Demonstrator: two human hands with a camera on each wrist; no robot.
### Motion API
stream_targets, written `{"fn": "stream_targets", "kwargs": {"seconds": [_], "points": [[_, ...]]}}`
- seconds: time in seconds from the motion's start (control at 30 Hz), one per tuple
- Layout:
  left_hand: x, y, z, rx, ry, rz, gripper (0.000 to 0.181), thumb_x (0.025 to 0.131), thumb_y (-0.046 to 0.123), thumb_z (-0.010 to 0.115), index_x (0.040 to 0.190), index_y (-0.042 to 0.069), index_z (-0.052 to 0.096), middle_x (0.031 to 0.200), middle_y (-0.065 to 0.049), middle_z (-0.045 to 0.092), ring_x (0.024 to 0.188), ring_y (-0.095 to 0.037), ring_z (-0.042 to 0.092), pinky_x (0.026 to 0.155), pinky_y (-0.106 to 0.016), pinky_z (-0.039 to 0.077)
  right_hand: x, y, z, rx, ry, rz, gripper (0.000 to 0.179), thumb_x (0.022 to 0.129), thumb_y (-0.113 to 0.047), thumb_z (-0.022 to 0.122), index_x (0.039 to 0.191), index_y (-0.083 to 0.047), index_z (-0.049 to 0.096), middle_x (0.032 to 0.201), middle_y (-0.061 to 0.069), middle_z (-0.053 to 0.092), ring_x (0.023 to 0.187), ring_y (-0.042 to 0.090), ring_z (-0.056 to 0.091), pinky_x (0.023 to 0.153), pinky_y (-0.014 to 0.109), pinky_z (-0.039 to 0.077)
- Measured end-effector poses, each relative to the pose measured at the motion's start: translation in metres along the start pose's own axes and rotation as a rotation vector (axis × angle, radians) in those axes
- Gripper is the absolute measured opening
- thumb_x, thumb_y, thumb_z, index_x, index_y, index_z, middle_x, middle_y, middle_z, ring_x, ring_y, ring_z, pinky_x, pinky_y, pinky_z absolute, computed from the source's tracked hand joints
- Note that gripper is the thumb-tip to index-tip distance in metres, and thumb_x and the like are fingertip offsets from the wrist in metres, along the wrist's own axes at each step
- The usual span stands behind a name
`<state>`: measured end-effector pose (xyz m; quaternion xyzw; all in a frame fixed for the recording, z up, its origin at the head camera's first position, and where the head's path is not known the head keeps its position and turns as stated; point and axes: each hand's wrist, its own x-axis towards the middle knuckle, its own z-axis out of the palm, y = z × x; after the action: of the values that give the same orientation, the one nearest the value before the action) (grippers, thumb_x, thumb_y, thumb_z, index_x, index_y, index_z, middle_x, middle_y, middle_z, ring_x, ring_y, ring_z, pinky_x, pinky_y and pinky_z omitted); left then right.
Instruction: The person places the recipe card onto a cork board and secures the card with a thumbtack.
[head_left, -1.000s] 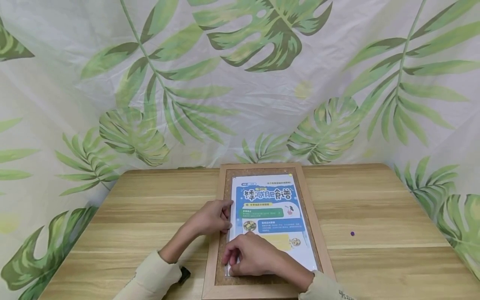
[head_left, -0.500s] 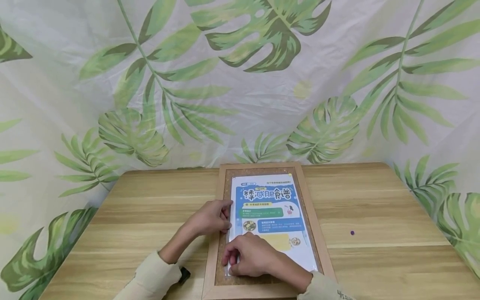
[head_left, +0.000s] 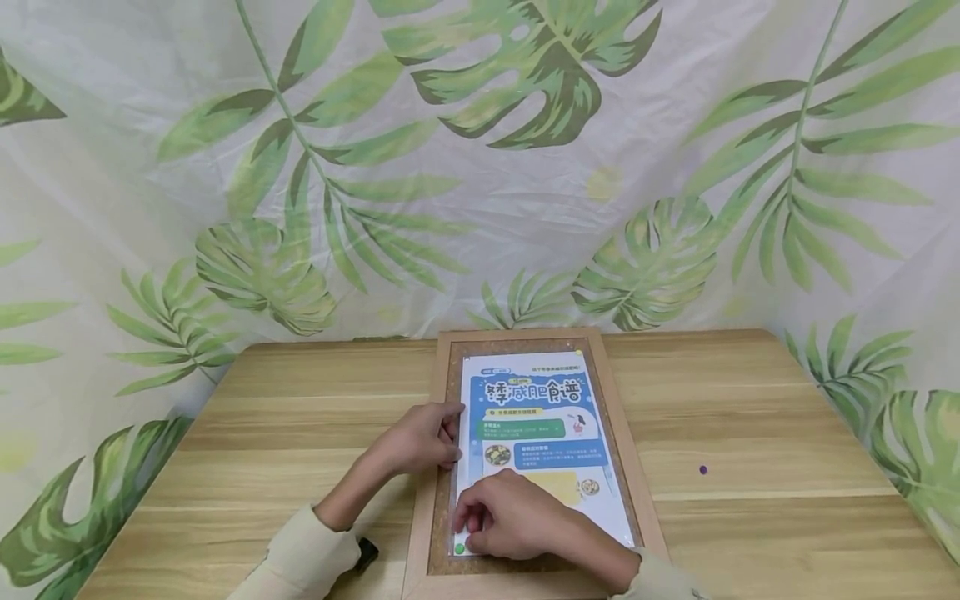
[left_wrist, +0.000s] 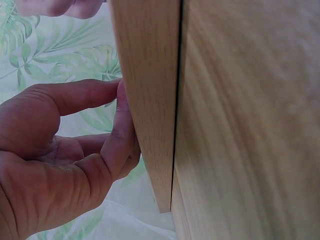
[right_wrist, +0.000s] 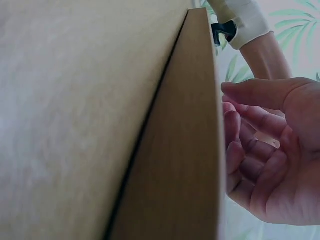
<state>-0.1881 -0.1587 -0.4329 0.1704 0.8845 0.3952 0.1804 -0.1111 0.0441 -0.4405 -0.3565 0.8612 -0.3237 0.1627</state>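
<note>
A blue and white printed poster [head_left: 543, 414] lies on a cork board with a wooden frame [head_left: 622, 417]. My left hand [head_left: 416, 437] rests its fingertips on the poster's left edge, over the board's left side. Near the poster's lower left corner my right hand [head_left: 513, 515] hovers with loosely bent fingers that hold nothing. Just beside its thumb, a green pushpin [head_left: 460, 549] sits in that corner. A yellow pushpin [head_left: 578, 353] marks the top right corner. Both wrist views look along the frame's side, with the left hand [left_wrist: 75, 145] and right hand [right_wrist: 275, 155] above it.
A small purple pushpin [head_left: 703, 470] lies on the wooden table [head_left: 750, 400] right of the board. The dark strap piece [head_left: 366, 553] shows by the left sleeve [head_left: 300, 554]. Behind the table hangs a leaf-patterned cloth [head_left: 465, 167].
My right hand has shifted slightly right, off the poster's lower left corner, and the green pushpin there has come into sight. The left hand stays in place.
</note>
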Motion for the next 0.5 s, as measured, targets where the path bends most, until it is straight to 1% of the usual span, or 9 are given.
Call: {"fn": "stream_targets", "kwargs": {"seconds": [0.2, 0.37, 0.5], "points": [[0.0, 0.0, 0.0, -0.016, 0.001, -0.009, 0.071, 0.085, -0.012, 0.076, 0.151, -0.015, 0.049, 0.081, -0.009, 0.065, 0.066, -0.013, 0.066, 0.057, -0.022, 0.052, -0.008, 0.007, -0.007, 0.038, 0.009, 0.021, 0.015, 0.084, -0.007, 0.081, 0.091, -0.019, 0.078, 0.074, -0.018, 0.061, 0.065, -0.007, 0.054, 0.062, 0.013, 0.048], [0.001, 0.0, 0.001, -0.014, 0.008, -0.018, 0.066, 0.086, -0.012, 0.076, 0.148, -0.013, 0.053, 0.081, -0.009, 0.064, 0.066, -0.013, 0.065, 0.057, -0.022, 0.051, -0.017, 0.014, -0.013, 0.076, 0.034, 0.031, 0.021, 0.082, 0.002, 0.076, 0.091, -0.017, 0.078, 0.074, -0.016, 0.06, 0.063, -0.006, 0.053, 0.059, 0.015, 0.048], [0.0, 0.0, 0.002, -0.021, 0.011, -0.018, 0.07, 0.086, -0.013, 0.075, 0.151, -0.014, 0.05, 0.082, -0.01, 0.064, 0.066, -0.014, 0.065, 0.058, -0.023, 0.053, -0.026, 0.02, -0.017, 0.105, 0.043, 0.055, 0.023, 0.083, 0.004, 0.074, 0.091, -0.017, 0.078, 0.073, -0.015, 0.06, 0.063, -0.004, 0.052, 0.058, 0.016, 0.048]]}}
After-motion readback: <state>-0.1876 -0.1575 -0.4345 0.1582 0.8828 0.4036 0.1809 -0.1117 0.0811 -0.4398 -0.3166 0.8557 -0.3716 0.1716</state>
